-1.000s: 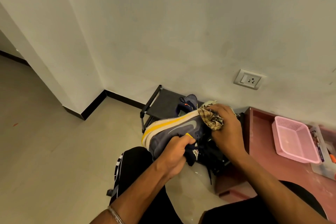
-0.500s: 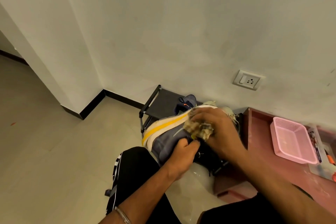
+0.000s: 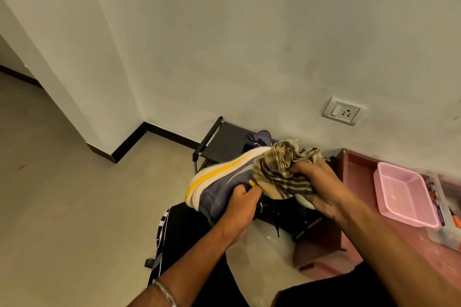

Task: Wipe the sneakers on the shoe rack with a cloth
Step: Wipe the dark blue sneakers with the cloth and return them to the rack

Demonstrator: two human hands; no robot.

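Gripping a grey sneaker [image 3: 219, 190] at the collar with the left hand [image 3: 240, 203], fingers curled over the edge; sole turned up and leftward, showing cream rubber with a yellow stripe, a pale swoosh on the side panel. Clutching a bunched brown-striped cloth [image 3: 282, 172] in the right hand [image 3: 321, 188], fingers closed around the fabric, pressing it against the heel end of the sneaker. Holding both above the lap, just in front of the black shoe rack [image 3: 219, 141]. Resting on the rack's top shelf: a second dark sneaker [image 3: 262, 137], partly hidden behind the cloth. Standing against the wall, the rack touching a reddish worktop [image 3: 354, 164] on its right side. Lying open to the left: bare tiled floor [image 3: 74, 194] up to the wall corner. Sitting on the worktop: a pink basket [image 3: 404, 197], contents not discernible; beside it a clear tray [image 3: 444, 212] holding pens.
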